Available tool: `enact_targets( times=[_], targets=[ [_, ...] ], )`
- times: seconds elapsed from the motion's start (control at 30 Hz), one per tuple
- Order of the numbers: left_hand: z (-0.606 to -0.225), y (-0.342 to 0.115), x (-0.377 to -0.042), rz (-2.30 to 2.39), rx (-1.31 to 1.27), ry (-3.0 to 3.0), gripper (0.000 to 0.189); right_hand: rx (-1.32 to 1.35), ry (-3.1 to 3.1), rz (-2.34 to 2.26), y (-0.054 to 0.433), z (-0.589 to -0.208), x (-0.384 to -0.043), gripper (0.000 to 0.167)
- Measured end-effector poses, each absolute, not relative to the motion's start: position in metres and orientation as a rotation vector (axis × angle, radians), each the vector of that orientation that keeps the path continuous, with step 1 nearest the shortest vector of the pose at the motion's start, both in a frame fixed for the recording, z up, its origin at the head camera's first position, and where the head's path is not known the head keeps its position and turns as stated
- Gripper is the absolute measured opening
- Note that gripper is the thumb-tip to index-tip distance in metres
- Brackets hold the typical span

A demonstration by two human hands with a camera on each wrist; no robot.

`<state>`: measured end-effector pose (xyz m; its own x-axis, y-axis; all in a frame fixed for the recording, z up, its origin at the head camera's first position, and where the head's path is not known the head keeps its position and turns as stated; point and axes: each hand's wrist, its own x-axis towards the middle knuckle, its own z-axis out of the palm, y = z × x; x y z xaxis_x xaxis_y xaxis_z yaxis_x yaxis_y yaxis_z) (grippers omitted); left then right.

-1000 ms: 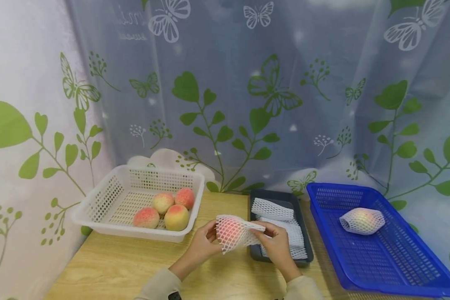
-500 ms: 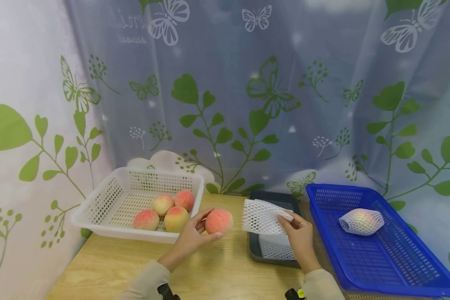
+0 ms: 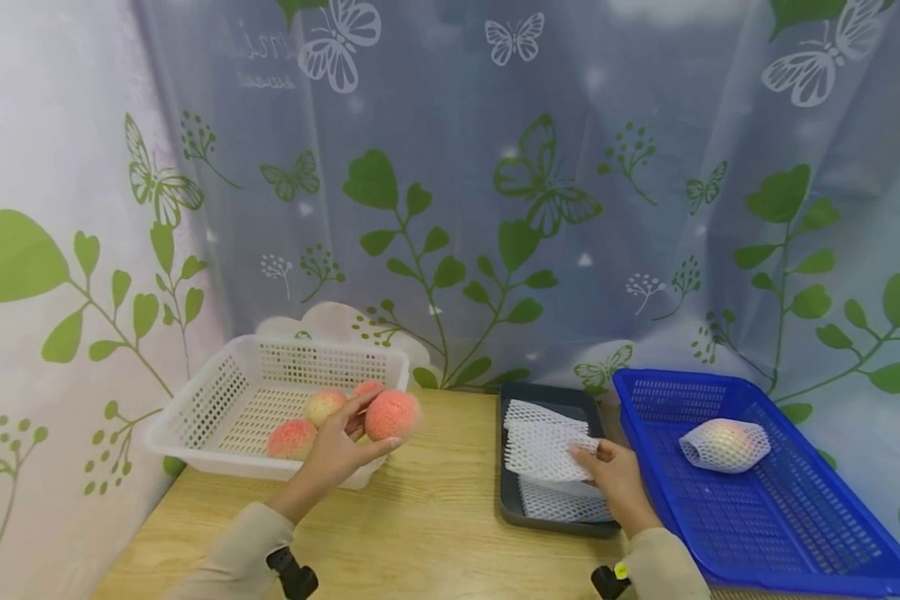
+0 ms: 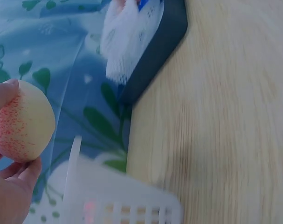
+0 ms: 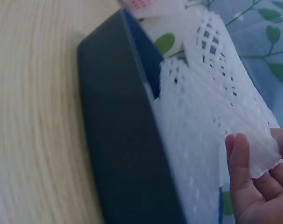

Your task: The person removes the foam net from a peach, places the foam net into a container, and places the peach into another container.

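A pink-red peach (image 3: 392, 415) is gripped between the thumb and fingers of my left hand (image 3: 337, 450), over the right side of the white basket. Its pale yellow side (image 4: 36, 121) shows in the left wrist view. My right hand (image 3: 621, 479) pinches the end of a white foam net sleeve (image 3: 543, 450) over the dark grey tray (image 3: 510, 510). More foam nets (image 3: 562, 502) lie flat in that tray beneath it. In the right wrist view the pinched foam net (image 5: 225, 74) hangs flat from thumb and fingers.
The white perforated basket (image 3: 195, 450) at left holds more peaches (image 3: 292, 439), one hidden behind my left hand. A blue basket (image 3: 787, 517) at right holds a peach in a foam net (image 3: 726, 445). A patterned curtain (image 3: 450, 167) hangs behind the wooden table (image 3: 435, 533).
The peach has come out of the foam net. My left hand has carried it left to the white basket, while my right hand has taken the net right, then lower over the tray.
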<state>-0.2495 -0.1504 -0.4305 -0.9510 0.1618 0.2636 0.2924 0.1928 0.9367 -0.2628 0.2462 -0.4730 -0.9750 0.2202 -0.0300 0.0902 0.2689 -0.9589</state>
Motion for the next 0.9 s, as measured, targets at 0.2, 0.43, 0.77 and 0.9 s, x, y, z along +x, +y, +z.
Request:
enact_targets(
  times=[0.2, 0.43, 0.77, 0.9],
  targets=[
    [-0.425, -0.181, -0.255, -1.794, -0.338, -2.366, 0.080, -0.260, -2.459, 1.686, 0.250, -0.488, -0.269, 0.022],
    [-0.424, -0.221, -0.263, -1.712, -0.105, -2.392, 0.084, -0.211, -2.518, 1.576, 0.250, -0.507, -0.274, 0.030],
    [-0.431, -0.282, -0.270, -1.377, 0.141, -2.534, 0.089, -0.152, -2.595, 1.380, 0.248, -0.508, -0.271, 0.022],
    [-0.438, -0.301, -0.275, -1.140, 0.124, -2.618, 0.087, -0.150, -2.618, 1.339, 0.249, -0.510, -0.272, 0.021]
  ],
)
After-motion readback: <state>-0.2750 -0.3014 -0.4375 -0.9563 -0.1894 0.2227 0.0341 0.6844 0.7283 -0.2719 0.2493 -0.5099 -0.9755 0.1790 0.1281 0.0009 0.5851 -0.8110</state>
